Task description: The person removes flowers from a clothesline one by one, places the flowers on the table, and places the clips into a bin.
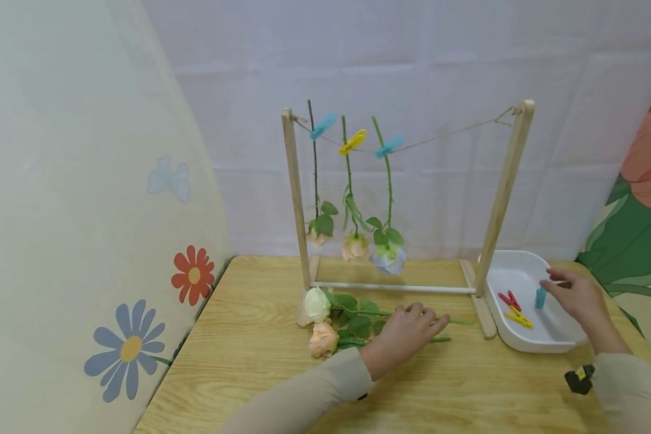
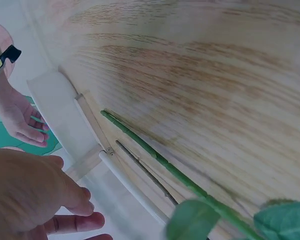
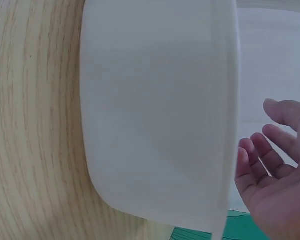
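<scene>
My left hand (image 1: 409, 334) hovers over the stems of two roses on the table, a white rose (image 1: 317, 304) and a peach rose (image 1: 323, 339). In the left wrist view its fingers (image 2: 77, 200) are loosely bent, and a green stem (image 2: 155, 152) lies apart from them. My right hand (image 1: 577, 295) reaches over the white bin (image 1: 512, 259), nothing between its parted thumb and fingers in the right wrist view. A blue clothespin (image 1: 540, 298) shows just below its fingertips. A red clothespin (image 1: 510, 299) and a yellow clothespin (image 1: 519, 317) lie nearby in the bin.
Behind the roses stands a wooden frame (image 1: 501, 199) with a string (image 1: 445, 135) across it. Three roses hang head down there, clipped by a blue peg (image 1: 323, 125), a yellow peg (image 1: 352, 142) and another blue peg (image 1: 390, 146). A white rod (image 1: 396, 288) joins the feet.
</scene>
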`<state>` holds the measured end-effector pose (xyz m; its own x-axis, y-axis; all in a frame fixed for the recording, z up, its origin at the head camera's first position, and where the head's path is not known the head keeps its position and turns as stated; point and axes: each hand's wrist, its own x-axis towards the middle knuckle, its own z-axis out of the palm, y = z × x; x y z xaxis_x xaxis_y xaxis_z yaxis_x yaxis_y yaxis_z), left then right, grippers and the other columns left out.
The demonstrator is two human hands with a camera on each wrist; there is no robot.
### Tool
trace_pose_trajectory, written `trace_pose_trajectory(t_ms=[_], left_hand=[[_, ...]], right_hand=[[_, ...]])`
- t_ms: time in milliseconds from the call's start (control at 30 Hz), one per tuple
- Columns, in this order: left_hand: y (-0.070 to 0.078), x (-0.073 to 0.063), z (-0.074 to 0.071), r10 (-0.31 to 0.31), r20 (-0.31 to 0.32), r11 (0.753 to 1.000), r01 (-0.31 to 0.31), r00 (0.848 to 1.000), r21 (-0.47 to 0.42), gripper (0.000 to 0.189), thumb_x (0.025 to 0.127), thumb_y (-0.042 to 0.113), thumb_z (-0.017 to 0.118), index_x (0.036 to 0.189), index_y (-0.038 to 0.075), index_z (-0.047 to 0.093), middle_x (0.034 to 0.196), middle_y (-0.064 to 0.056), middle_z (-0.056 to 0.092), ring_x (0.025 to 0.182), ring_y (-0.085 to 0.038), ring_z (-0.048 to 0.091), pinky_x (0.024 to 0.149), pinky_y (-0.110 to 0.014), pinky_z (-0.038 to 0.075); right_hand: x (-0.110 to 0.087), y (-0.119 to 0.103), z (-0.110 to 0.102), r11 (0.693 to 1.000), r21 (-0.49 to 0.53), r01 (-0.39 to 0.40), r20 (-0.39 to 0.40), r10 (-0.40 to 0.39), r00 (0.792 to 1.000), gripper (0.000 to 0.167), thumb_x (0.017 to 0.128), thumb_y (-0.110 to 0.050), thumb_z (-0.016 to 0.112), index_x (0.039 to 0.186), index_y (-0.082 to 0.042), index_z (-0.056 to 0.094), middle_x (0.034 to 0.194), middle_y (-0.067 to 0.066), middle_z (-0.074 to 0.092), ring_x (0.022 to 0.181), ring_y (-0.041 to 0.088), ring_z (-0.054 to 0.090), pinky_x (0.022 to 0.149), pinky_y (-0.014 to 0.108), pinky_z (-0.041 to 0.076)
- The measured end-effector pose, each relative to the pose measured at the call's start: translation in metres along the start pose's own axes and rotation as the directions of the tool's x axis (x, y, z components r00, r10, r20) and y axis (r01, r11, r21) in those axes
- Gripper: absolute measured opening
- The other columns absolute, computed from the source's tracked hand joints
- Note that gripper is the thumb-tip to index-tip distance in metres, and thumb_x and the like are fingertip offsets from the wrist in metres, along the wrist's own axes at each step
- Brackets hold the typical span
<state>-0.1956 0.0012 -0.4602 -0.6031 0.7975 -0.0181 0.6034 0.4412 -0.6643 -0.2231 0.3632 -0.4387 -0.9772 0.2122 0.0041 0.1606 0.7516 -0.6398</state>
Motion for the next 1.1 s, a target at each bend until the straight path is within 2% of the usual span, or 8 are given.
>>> trace_pose_trajectory(t_ms=[267, 433, 567, 700, 800, 867, 1033, 1100], left_hand=[[-0.005, -0.002, -0.005, -0.024, -0.004, 0.998, 0.025, 1.000, 0.060, 0.071, 0.103, 0.030, 0.060, 0.162, 0.031, 0.021, 0.135, 0.005, 0.052, 0.112, -0.013, 0.056, 0.080, -0.023, 0.057], [-0.017, -0.006, -0.012, -0.063, -0.001, 0.995, 0.063, 0.998, 0.076, 0.066, 0.104, 0.039, 0.056, 0.161, 0.032, 0.024, 0.132, 0.006, 0.052, 0.106, -0.010, 0.056, 0.063, -0.016, 0.051], [-0.032, -0.011, -0.017, -0.110, -0.035, 0.993, 0.111, 0.993, 0.036, 0.064, 0.103, 0.045, 0.056, 0.159, 0.030, 0.030, 0.132, 0.004, 0.053, 0.104, -0.010, 0.058, 0.057, -0.018, 0.049], [-0.049, -0.017, -0.021, -0.148, -0.092, 0.989, 0.144, 0.985, -0.046, 0.064, 0.099, 0.039, 0.063, 0.156, 0.026, 0.036, 0.132, 0.001, 0.054, 0.105, -0.012, 0.059, 0.055, -0.018, 0.048], [-0.062, -0.019, -0.024, -0.186, -0.134, 0.978, 0.170, 0.973, -0.122, 0.061, 0.099, 0.036, 0.063, 0.154, 0.023, 0.040, 0.129, 0.000, 0.055, 0.105, -0.014, 0.059, 0.053, -0.019, 0.047], [-0.071, -0.021, -0.025, -0.219, -0.162, 0.966, 0.190, 0.962, -0.174, 0.058, 0.100, 0.034, 0.062, 0.152, 0.022, 0.042, 0.129, 0.000, 0.056, 0.106, -0.016, 0.060, 0.056, -0.021, 0.050], [-0.092, -0.024, -0.027, -0.303, -0.222, 0.930, 0.236, 0.927, -0.283, 0.055, 0.098, 0.032, 0.064, 0.148, 0.017, 0.046, 0.134, -0.003, 0.058, 0.112, -0.021, 0.062, 0.071, -0.030, 0.060], [-0.099, -0.025, -0.027, -0.332, -0.241, 0.916, 0.250, 0.912, -0.312, 0.055, 0.097, 0.031, 0.065, 0.148, 0.016, 0.048, 0.136, -0.004, 0.058, 0.114, -0.022, 0.062, 0.076, -0.032, 0.061]], right_hand=[[0.003, -0.006, -0.002, 0.997, 0.001, 0.072, -0.033, -0.072, 0.997, 0.058, 0.107, -0.035, 0.049, 0.139, 0.012, 0.047, 0.135, 0.037, 0.048, 0.116, 0.054, 0.049, 0.090, 0.065, 0.048], [0.002, -0.017, -0.005, 0.996, 0.015, 0.086, -0.029, -0.085, 0.996, 0.061, 0.107, -0.040, 0.046, 0.142, 0.011, 0.047, 0.138, 0.037, 0.047, 0.121, 0.055, 0.047, 0.093, 0.067, 0.046], [-0.001, -0.031, -0.006, 0.994, 0.035, 0.102, -0.042, -0.100, 0.994, 0.064, 0.107, -0.045, 0.044, 0.143, 0.008, 0.047, 0.138, 0.037, 0.048, 0.122, 0.054, 0.047, 0.093, 0.067, 0.045], [-0.004, -0.047, -0.008, 0.987, 0.060, 0.146, -0.078, -0.141, 0.987, 0.065, 0.106, -0.047, 0.045, 0.143, 0.006, 0.049, 0.138, 0.036, 0.051, 0.121, 0.053, 0.048, 0.092, 0.065, 0.046], [-0.007, -0.062, -0.010, 0.979, 0.091, 0.181, -0.098, -0.172, 0.980, 0.065, 0.106, -0.048, 0.046, 0.144, 0.005, 0.050, 0.137, 0.033, 0.054, 0.121, 0.050, 0.050, 0.090, 0.059, 0.048], [-0.010, -0.072, -0.011, 0.974, 0.120, 0.191, -0.103, -0.179, 0.978, 0.065, 0.105, -0.049, 0.046, 0.145, 0.003, 0.050, 0.135, 0.030, 0.056, 0.118, 0.043, 0.053, 0.087, 0.045, 0.052], [-0.015, -0.100, -0.017, 0.952, 0.195, 0.234, -0.117, -0.214, 0.970, 0.061, 0.104, -0.048, 0.050, 0.144, -0.002, 0.053, 0.128, 0.019, 0.063, 0.100, 0.003, 0.056, 0.076, 0.010, 0.045], [-0.018, -0.110, -0.019, 0.939, 0.228, 0.256, -0.125, -0.233, 0.964, 0.059, 0.103, -0.047, 0.053, 0.142, -0.003, 0.055, 0.120, 0.006, 0.067, 0.095, -0.007, 0.053, 0.076, 0.006, 0.044]])
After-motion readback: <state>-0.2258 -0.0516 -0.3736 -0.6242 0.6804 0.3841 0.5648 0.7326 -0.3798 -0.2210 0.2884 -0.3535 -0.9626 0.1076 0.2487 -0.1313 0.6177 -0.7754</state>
